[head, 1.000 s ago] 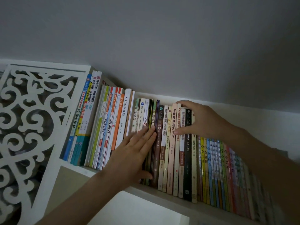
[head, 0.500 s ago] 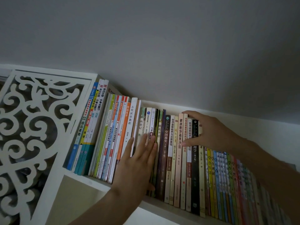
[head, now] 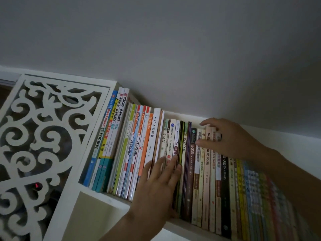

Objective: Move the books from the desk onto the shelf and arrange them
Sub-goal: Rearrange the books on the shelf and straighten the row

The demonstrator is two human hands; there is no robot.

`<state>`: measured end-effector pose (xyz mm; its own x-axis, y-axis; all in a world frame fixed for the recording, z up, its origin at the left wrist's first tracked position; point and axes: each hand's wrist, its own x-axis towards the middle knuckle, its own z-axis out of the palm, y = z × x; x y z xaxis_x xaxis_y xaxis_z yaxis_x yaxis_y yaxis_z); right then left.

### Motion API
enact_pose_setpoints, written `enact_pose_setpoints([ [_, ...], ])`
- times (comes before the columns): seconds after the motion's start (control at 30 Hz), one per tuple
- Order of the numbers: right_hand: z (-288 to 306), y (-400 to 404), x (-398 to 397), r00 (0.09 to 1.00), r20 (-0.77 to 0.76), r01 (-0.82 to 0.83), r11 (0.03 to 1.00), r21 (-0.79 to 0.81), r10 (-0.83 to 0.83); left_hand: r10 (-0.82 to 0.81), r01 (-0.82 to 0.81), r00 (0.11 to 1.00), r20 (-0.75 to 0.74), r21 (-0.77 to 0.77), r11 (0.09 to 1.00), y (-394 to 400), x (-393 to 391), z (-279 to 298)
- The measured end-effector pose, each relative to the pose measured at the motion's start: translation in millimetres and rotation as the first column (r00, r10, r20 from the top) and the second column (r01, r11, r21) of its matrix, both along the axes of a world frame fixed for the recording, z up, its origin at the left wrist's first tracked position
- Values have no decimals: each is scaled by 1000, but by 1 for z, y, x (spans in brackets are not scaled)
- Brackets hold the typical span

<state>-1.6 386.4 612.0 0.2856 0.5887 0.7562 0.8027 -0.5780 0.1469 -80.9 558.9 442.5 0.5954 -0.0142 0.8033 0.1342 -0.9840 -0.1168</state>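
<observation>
The books (head: 156, 153) stand in one long row on the white shelf (head: 111, 200), spines facing out, from the tall blue and yellow ones on the left to thin colourful ones on the far right. The books at the left end lean a little to the right.

The person's left hand (head: 156, 186) lies flat against the spines near the middle of the row, with straight fingers (head: 171, 165) spread and pointing up; it presses on the books and grips nothing. The right hand (head: 225, 136) reaches over the top edges of the pale and beige books just to the right of a dark brown book (head: 190, 171). Its fingers curl over the tops of these books and the thumb lies across their spines, so it holds them from above.

At the left, a white carved side panel (head: 43, 136) with curling openings closes the shelf. A grey wall (head: 173, 49) rises behind the row.
</observation>
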Motion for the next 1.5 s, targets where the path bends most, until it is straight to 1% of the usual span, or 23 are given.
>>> enact_pose_setpoints([
  [0.07,0,13,-3,986,135,104,995,-3,-102,-97,100,987,125,-22,995,-2,-4,4],
  [0.1,-1,19,-5,978,168,124,992,-2,-122,-149,161,967,204,-45,986,-3,-2,7],
  [0.13,-2,24,-5,978,167,128,992,-6,-125,-186,210,938,293,-50,976,-5,2,12],
  [0.17,-3,27,-6,982,144,124,992,-12,-121,-207,239,914,350,-50,970,-8,6,18],
  [0.2,-4,28,-6,986,117,122,992,-15,-119,-215,253,902,373,-55,966,-12,9,25],
  [0.3,-5,25,-5,987,88,139,990,-17,-137,-155,212,899,410,-98,972,-20,18,45],
  [0.37,-5,25,-5,986,84,147,989,-14,-146,-98,187,891,444,-161,969,-22,26,51],
  [0.47,-6,28,-4,983,83,165,986,7,-165,-60,212,865,499,-254,944,-25,38,50],
  [0.63,-7,29,-3,980,102,168,986,24,-169,-49,289,793,607,-305,908,-30,56,41],
  [0.73,-4,31,-4,976,69,206,978,9,-207,-53,300,794,605,-315,901,-30,55,44],
  [0.8,-1,31,-5,981,41,191,981,16,-192,-66,317,802,594,-328,890,-31,53,45],
  [0.87,-1,30,-5,988,31,150,988,24,-151,-110,377,798,592,-349,858,-32,51,42],
  [0.97,-5,28,-3,995,50,83,995,59,-86,-224,504,776,590,-367,782,-33,47,38],
  [1.03,-9,27,1,996,82,30,994,109,-39,-293,592,731,616,-360,721,-35,44,37],
  [1.1,-13,27,3,993,121,-9,990,139,-8,-329,678,657,678,-341,651,-40,40,37],
  [1.13,-14,26,4,991,132,-17,990,141,-2,-309,685,636,708,-332,649,-43,40,36],
  [1.17,-14,26,4,991,134,-21,990,139,2,-266,666,634,726,-338,664,-46,40,36],
  [1.27,-14,25,5,992,123,-16,992,122,0,-144,606,658,739,-407,684,-49,41,35],
  [1.33,-16,25,5,989,143,4,994,112,-20,-126,556,672,730,-385,736,-53,39,35],
  [1.37,-17,25,6,987,161,12,994,110,-29,-133,538,662,738,-344,769,-55,36,35],
  [1.4,-18,24,6,983,178,16,994,107,-35,-148,536,633,760,-292,792,-57,31,35],
  [1.47,-20,25,5,980,196,11,995,103,-31,-169,576,553,816,-228,785,-61,18,38],
  [1.5,-20,25,5,980,195,6,994,105,-26,-165,592,539,826,-232,772,-62,13,39],
])
